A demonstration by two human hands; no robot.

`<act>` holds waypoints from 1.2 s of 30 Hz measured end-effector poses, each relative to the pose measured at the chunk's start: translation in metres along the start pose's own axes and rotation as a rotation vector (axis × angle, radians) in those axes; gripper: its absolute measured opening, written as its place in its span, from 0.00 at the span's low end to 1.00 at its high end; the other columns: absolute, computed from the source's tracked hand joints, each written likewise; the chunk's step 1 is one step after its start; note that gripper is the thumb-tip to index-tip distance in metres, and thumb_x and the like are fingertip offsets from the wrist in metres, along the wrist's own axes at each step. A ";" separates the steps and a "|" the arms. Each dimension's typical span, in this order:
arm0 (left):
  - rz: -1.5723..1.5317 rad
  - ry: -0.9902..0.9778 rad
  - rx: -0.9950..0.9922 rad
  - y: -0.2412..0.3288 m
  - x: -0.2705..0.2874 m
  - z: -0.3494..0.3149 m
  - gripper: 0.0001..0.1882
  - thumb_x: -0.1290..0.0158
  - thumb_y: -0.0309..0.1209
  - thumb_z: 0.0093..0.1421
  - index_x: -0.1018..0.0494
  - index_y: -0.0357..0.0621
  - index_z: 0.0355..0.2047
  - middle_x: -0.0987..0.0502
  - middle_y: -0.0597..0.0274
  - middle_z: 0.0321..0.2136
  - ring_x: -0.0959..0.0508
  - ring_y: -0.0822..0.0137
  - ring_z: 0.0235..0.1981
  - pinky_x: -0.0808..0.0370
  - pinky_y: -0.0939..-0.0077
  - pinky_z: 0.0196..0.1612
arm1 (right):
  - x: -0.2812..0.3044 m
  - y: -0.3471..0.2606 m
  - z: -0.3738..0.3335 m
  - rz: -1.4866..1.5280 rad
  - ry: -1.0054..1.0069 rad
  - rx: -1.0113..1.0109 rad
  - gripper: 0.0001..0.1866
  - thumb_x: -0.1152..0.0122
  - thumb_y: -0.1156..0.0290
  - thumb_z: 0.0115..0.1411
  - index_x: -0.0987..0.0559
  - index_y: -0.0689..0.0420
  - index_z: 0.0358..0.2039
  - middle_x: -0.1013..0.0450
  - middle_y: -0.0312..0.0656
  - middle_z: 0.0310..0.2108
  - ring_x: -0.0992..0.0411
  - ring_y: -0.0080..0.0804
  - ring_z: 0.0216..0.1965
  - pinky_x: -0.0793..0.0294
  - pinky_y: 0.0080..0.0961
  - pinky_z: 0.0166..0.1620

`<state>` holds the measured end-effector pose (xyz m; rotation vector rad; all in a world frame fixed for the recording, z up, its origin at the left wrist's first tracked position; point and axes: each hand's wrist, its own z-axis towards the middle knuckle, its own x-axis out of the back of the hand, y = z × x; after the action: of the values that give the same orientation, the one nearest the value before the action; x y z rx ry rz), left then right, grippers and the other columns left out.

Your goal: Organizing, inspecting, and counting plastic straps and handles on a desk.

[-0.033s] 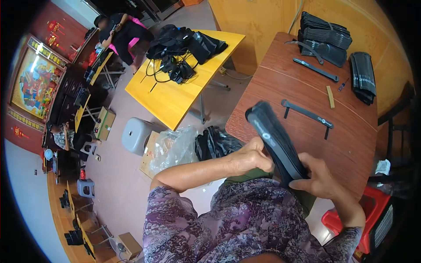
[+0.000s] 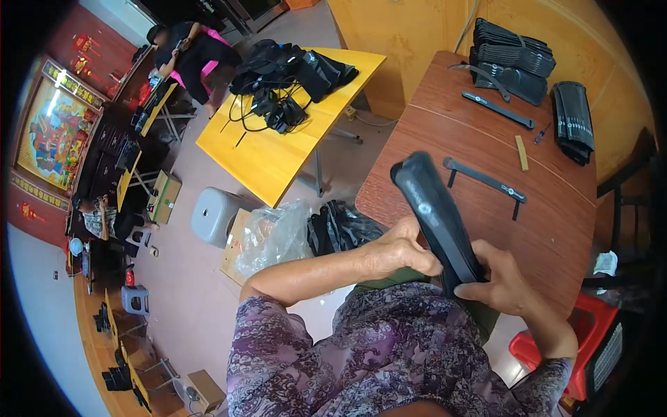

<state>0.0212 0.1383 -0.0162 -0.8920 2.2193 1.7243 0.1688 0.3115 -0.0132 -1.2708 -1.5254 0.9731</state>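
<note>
I hold a thick bundle of black straps (image 2: 434, 212) upright at a slant over the near edge of the brown table. A small pale round mark shows on its face. My left hand (image 2: 403, 250) is closed against the bundle's left side, its fingertips partly hidden. With thumb and fingers, my right hand (image 2: 497, 278) grips the lower right end. Beyond the bundle, a single black strap (image 2: 486, 179) with short tabs lies on the table, and another flat black strap (image 2: 499, 110) lies farther back.
Stacked black straps (image 2: 514, 59) and a rolled bundle (image 2: 574, 123) sit on the brown table (image 2: 431, 118). A yellowish strip (image 2: 522, 153) lies nearby. Black bags and cables cover part of a yellow table (image 2: 257, 163). A grey stool (image 2: 212, 215) and red chair (image 2: 590, 320) flank me. Two people sit far left.
The bundle's upper end has risen slightly and the bundle has turned a little in my grip. My left hand has shifted slightly to the right.
</note>
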 end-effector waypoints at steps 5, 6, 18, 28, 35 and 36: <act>0.062 0.134 -0.390 -0.022 -0.010 0.020 0.22 0.37 0.19 0.44 0.30 0.35 0.40 0.24 0.60 0.32 0.23 0.69 0.26 0.25 0.82 0.29 | -0.013 -0.010 0.006 0.120 0.158 0.005 0.23 0.29 0.68 0.45 0.28 0.64 0.39 0.27 0.41 0.31 0.29 0.25 0.35 0.29 0.24 0.38; -0.002 0.031 -0.087 -0.008 -0.006 0.018 0.21 0.37 0.18 0.44 0.30 0.35 0.39 0.23 0.57 0.30 0.23 0.68 0.22 0.26 0.82 0.22 | -0.011 -0.014 0.005 0.113 0.163 -0.034 0.23 0.29 0.66 0.46 0.28 0.64 0.38 0.27 0.41 0.29 0.29 0.24 0.33 0.29 0.24 0.36; 0.582 0.267 0.108 0.006 0.024 0.007 0.11 0.55 0.16 0.37 0.29 0.33 0.25 0.26 0.58 0.22 0.23 0.68 0.22 0.27 0.78 0.24 | 0.040 -0.022 -0.026 0.060 0.010 -0.156 0.18 0.37 0.62 0.51 0.25 0.62 0.37 0.29 0.36 0.23 0.33 0.20 0.23 0.35 0.23 0.22; 0.127 0.666 -0.409 0.043 0.100 -0.044 0.14 0.55 0.16 0.38 0.34 0.36 0.29 0.28 0.48 0.21 0.31 0.59 0.13 0.29 0.68 0.18 | 0.101 -0.008 -0.078 0.037 0.648 -0.189 0.14 0.36 0.67 0.47 0.25 0.62 0.31 0.34 0.31 0.16 0.35 0.18 0.17 0.38 0.17 0.20; -0.286 0.292 -0.268 0.031 0.066 0.008 0.23 0.50 0.23 0.41 0.31 0.33 0.42 0.29 0.52 0.26 0.31 0.61 0.22 0.34 0.65 0.28 | 0.137 0.023 0.056 -0.844 0.619 0.242 0.20 0.37 0.61 0.47 0.25 0.66 0.32 0.26 0.57 0.28 0.27 0.53 0.32 0.30 0.43 0.35; -0.341 0.227 -0.287 0.030 0.066 0.013 0.24 0.49 0.24 0.41 0.31 0.32 0.43 0.29 0.52 0.28 0.31 0.61 0.25 0.35 0.65 0.30 | 0.141 0.023 0.077 -0.871 0.595 0.204 0.20 0.37 0.60 0.47 0.25 0.67 0.31 0.26 0.58 0.28 0.27 0.55 0.33 0.30 0.44 0.36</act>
<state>-0.0508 0.1321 -0.0284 -1.5012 1.8204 1.8727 0.0918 0.4525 -0.0358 -0.5489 -1.2509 0.1429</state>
